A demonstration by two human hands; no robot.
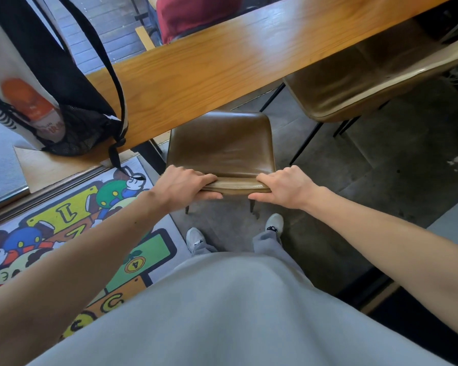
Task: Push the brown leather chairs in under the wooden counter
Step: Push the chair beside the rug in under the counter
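Person stands at the long wooden counter [222, 64], both hands on the top edge of the backrest of the near brown leather chair with thin black legs [222, 146]. Left hand [185, 184] is clamped on the left end of the backrest rim, fingers over the top and thumb underneath. Right hand [286, 186] grips the right end the same way. Hands are well apart, one per corner.

Status: this chair is partly in. The front of the seat is hidden under the counter edge, but most of the seat and the whole backrest sit clear on the person's side. I'd call it roughly half done for this one.

A second brown leather chair with a tan rim [354, 88] stands to the right, angled, seat partly under the counter and back sticking out. Nobody touching it. Looks like it needs a push and squaring up too.

Left: finish sliding the near chair forward, then deal with the right one.

Watch item: a black-and-white backpack with a mesh pocket [50, 101] sits on the counter's left end, strap dangling near the chair. The cartoon-print rug [64, 220] lies beside the chair's legs, apparently not under them.
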